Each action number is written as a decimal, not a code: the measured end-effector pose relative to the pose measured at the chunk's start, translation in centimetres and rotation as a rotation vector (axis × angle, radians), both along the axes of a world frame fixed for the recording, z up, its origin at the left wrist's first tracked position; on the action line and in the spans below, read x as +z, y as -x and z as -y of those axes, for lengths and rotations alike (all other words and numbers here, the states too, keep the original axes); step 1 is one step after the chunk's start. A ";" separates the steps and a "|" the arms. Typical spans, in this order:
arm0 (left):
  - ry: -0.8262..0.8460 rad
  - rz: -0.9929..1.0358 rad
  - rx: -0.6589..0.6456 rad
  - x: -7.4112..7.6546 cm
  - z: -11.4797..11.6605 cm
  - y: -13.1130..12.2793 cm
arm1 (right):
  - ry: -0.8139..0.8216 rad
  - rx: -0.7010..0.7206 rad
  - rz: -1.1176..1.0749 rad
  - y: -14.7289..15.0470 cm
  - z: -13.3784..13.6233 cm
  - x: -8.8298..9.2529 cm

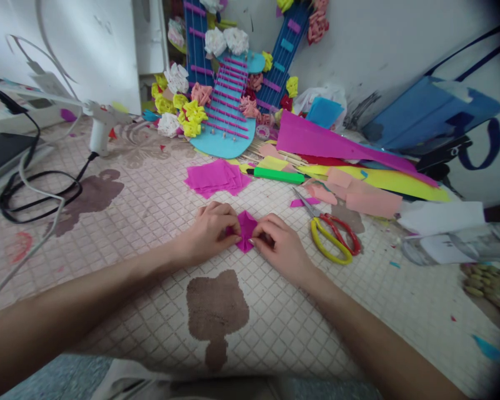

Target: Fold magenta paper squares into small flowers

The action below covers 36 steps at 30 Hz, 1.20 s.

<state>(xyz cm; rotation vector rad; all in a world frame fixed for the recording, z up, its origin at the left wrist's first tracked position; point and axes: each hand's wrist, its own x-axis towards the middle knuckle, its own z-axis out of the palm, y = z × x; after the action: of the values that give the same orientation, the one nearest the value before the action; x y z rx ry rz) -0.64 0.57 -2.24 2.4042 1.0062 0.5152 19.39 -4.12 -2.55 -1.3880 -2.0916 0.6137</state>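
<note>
A small folded piece of magenta paper (246,230) lies low over the table, between my two hands. My left hand (214,230) pinches its left edge with thumb and fingers. On the opposite edge, my right hand (280,242) has its fingertips closed on the paper. Creases run across the piece toward its middle. Just beyond it sits a loose stack of magenta paper squares (217,178). Scissors (331,230) with one yellow and one red handle rest to the right of my right hand, blades partly apart, near a magenta scrap (304,203).
A green marker or cutter (279,175) lies behind the stack. Coloured paper sheets (337,144) pile up at back right. Paper-flower decorations (229,105) lean on the wall. A white glue gun (101,130) and black cable (41,205) occupy the left. A clear container (462,244) lies at right.
</note>
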 end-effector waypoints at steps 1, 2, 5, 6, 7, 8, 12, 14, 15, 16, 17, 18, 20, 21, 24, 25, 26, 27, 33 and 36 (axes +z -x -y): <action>-0.003 -0.010 0.016 0.1 0.2 -0.2 | 0.000 -0.003 0.004 0.0 0.0 0.0; -0.005 -0.017 0.027 0.2 0.3 -0.3 | 0.001 -0.005 0.008 0.1 0.0 0.0; -0.005 -0.019 0.037 0.3 0.5 -0.4 | -0.005 -0.007 0.014 0.1 0.0 -0.1; -0.004 -0.015 0.038 0.3 0.5 -0.5 | -0.009 -0.009 0.015 0.1 0.0 -0.2; -0.002 -0.012 0.040 0.3 0.4 -0.4 | -0.012 -0.011 0.016 0.1 0.0 -0.2; 0.001 -0.010 0.044 0.2 0.4 -0.4 | -0.015 -0.013 0.017 0.1 0.0 -0.2; 0.010 0.002 0.049 0.1 0.1 -0.3 | -0.013 -0.022 0.020 0.2 0.0 -0.1; 0.014 0.008 0.043 0.1 0.0 -0.3 | -0.017 -0.019 0.015 0.2 0.1 -0.1; 0.019 0.005 0.040 0.1 0.0 -0.3 | -0.019 -0.018 0.011 0.2 0.1 -0.1; 0.027 0.000 0.036 0.1 0.0 -0.3 | -0.021 -0.019 0.008 0.2 0.1 -0.1; 0.034 -0.005 0.030 0.2 -0.1 -0.3 | -0.022 -0.020 0.008 0.2 0.1 -0.1; 0.041 -0.011 0.021 0.2 -0.1 -0.3 | -0.022 -0.020 0.010 0.2 0.0 -0.1; 0.059 -0.014 -0.008 0.3 -0.2 -0.1 | -0.021 -0.020 0.015 0.2 0.0 -0.1; 0.069 -0.011 -0.027 0.3 -0.3 0.0 | -0.020 -0.017 0.017 0.2 0.1 -0.1; 0.100 0.009 -0.094 0.4 -0.8 0.5 | -0.014 -0.013 0.018 0.1 0.1 0.0; 0.108 0.016 -0.120 0.3 -1.0 0.7 | -0.009 -0.008 0.016 0.0 0.1 0.0; 0.113 0.025 -0.146 0.3 -1.1 0.9 | -0.005 0.000 0.012 -0.1 0.1 0.0; 0.116 0.031 -0.169 0.2 -1.3 1.1 | -0.001 0.010 0.008 -0.2 0.1 0.0; 0.051 0.023 -0.124 0.1 -0.9 0.7 | -0.009 0.026 0.013 -0.3 0.0 0.0; 0.019 -0.003 -0.044 0.1 -0.4 0.1 | -0.017 0.006 0.026 0.0 0.0 0.0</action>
<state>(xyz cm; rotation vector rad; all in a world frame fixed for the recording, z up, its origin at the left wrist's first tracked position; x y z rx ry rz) -0.74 0.95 -2.12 2.4054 0.9525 0.4851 19.43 -4.13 -2.57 -1.3886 -2.1173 0.5819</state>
